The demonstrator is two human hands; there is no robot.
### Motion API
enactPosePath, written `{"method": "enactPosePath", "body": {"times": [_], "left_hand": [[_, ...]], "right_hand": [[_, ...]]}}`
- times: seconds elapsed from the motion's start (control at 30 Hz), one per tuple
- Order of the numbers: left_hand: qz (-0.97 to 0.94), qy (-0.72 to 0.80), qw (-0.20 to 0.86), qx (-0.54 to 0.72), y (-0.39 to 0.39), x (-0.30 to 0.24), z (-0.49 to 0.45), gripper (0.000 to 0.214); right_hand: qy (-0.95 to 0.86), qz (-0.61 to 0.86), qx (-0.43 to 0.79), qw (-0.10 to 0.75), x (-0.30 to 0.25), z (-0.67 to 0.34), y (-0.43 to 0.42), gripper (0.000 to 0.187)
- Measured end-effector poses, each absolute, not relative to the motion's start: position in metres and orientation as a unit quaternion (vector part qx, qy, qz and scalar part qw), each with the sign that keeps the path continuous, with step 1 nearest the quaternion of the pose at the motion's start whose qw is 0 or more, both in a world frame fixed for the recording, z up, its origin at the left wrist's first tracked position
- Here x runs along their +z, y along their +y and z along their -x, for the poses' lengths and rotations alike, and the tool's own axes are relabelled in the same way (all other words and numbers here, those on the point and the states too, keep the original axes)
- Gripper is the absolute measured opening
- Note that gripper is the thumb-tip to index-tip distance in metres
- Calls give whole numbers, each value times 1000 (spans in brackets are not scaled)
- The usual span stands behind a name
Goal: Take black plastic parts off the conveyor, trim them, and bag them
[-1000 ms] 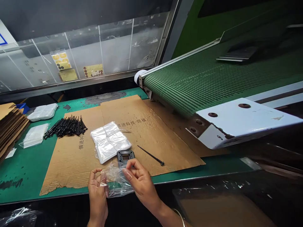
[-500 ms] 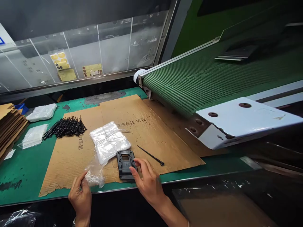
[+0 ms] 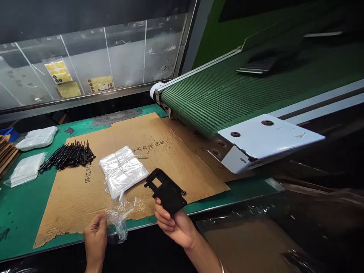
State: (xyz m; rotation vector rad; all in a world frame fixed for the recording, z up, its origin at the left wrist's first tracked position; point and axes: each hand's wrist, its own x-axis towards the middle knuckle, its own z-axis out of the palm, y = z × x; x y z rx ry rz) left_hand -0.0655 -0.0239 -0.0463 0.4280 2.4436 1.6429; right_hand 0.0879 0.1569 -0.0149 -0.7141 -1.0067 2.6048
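Observation:
In my right hand (image 3: 174, 223) is a black plastic plate (image 3: 167, 191) with a rectangular hole, lifted and tilted above the front of the cardboard. The fingers are closed around its lower edge. My left hand (image 3: 96, 231) pinches a crumpled clear plastic bag (image 3: 119, 220) at the table's front edge. Between and beyond the hands lies a stack of folded clear bags (image 3: 123, 170) on the cardboard sheet (image 3: 187, 167). Behind the plate, a small end of a black pin-like rod (image 3: 183, 192) shows; the plate hides the remainder.
A heap of black rods (image 3: 71, 155) lies on the left, beside more bag stacks (image 3: 27, 168) on the green table (image 3: 17, 204). A green conveyor belt (image 3: 210, 94) slopes up at the right, its white end bracket (image 3: 270, 136) jutting over the table. Cardboard pieces (image 3: 7, 151) stand far left.
My right hand has taken hold of the black plate and raised it off the cardboard, turning it. My left hand still pinches the clear bag. The whole view has shifted slightly.

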Motion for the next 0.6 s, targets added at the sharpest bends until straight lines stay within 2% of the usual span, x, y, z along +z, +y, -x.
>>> {"method": "enactPosePath", "body": {"times": [0.3, 0.6], "left_hand": [[-70, 777, 142, 609, -22, -45, 66, 25], [-65, 786, 157, 594, -22, -36, 64, 33]], "right_hand": [[-97, 118, 985, 74, -7, -93, 131, 29], [-24, 78, 995, 53, -12, -95, 125, 25]]}}
